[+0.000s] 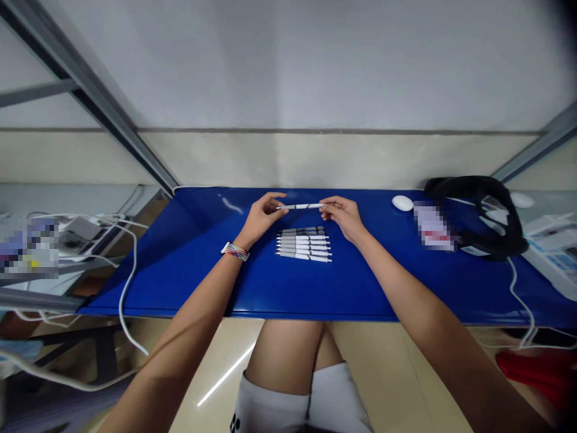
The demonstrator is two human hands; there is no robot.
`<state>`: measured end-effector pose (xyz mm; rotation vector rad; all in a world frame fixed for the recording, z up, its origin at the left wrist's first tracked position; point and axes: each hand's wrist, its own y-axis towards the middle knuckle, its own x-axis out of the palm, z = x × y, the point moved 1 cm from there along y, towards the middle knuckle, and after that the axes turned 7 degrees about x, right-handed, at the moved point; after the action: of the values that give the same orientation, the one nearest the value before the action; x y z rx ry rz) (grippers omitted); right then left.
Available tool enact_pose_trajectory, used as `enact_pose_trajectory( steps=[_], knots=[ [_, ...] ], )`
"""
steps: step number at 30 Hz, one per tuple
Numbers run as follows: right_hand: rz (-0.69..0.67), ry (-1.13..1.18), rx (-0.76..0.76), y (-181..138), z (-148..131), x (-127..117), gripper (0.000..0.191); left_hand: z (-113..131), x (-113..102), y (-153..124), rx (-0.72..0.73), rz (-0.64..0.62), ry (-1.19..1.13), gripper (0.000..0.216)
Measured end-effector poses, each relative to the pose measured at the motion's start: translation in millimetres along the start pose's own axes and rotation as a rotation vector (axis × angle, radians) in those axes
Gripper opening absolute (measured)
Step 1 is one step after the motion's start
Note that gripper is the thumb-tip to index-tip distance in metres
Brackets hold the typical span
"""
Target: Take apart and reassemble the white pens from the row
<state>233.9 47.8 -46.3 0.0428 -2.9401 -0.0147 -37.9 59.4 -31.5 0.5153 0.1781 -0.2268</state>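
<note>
My left hand (262,214) and my right hand (343,214) hold a white pen (301,206) level between them, each pinching one end, just above the blue table (180,264). Directly below the held pen lies a neat row of several white and grey pens (303,243), side by side on the table. A colourful band (235,251) is on my left wrist.
A white mouse (402,202) and a black headset with cable (480,216) sit at the right of the table. White cables and a power strip (85,231) lie on a shelf at the left. A wall stands close behind the table. My knees show under the front edge.
</note>
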Motion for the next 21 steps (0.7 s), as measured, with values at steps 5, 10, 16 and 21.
enact_pose_trajectory(
  steps=[5, 10, 16, 21],
  knots=[
    [-0.002, 0.002, -0.009, -0.4, -0.2, 1.5, 0.024, -0.8, 0.6, -0.4, -0.003, -0.02, 0.005, 0.045],
    [-0.003, -0.005, -0.014, -0.4, 0.1, 1.7, 0.025, -2.2, 0.4, -0.5, -0.023, -0.027, 0.026, 0.039],
    [-0.006, -0.007, -0.017, -0.4, 0.9, 1.9, 0.025, -2.7, -0.1, -0.7, -0.056, -0.008, 0.052, 0.034],
    [0.008, -0.02, -0.003, -0.9, 1.2, 2.1, 0.023, 0.7, 0.5, 0.0, -0.062, 0.019, 0.074, 0.029]
  ],
)
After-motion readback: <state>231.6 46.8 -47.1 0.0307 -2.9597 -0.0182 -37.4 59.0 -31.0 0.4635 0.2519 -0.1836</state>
